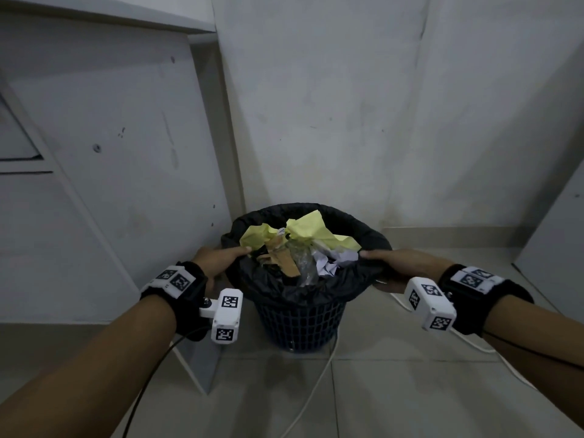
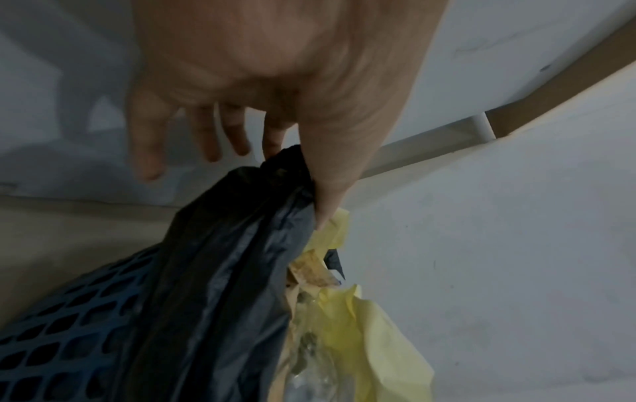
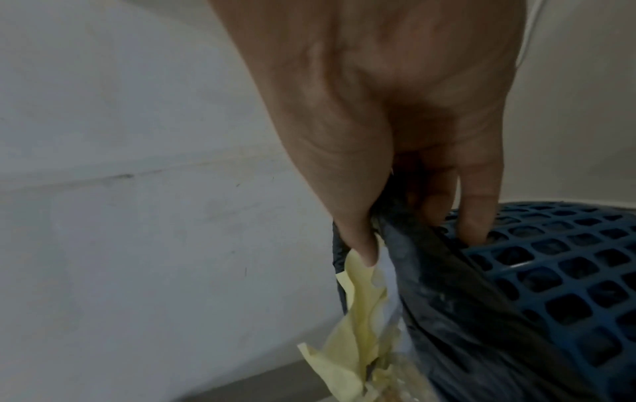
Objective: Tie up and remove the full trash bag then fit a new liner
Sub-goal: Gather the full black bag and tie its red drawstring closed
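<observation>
A blue mesh basket [image 1: 297, 324] stands on the floor in a corner, lined with a black trash bag [image 1: 316, 292] whose edge folds over the rim. Yellow paper [image 1: 309, 229], cardboard and crumpled white paper fill it to the top. My left hand [image 1: 221, 257] pinches the bag's edge at the left rim. The left wrist view shows the left hand [image 2: 299, 179] holding the bag [image 2: 220, 272] between thumb and forefinger, the other fingers spread. My right hand [image 1: 398, 263] grips the right edge. In the right wrist view the right hand [image 3: 409, 234] has its thumb inside the bag [image 3: 447, 299] and fingers against the basket [image 3: 568, 272].
A white cabinet side [image 1: 110, 184] rises close on the left, and plain walls stand behind and to the right of the basket. A white cable [image 1: 316, 390] runs over the tiled floor in front of the basket. A pale panel [image 1: 556, 235] leans at the right.
</observation>
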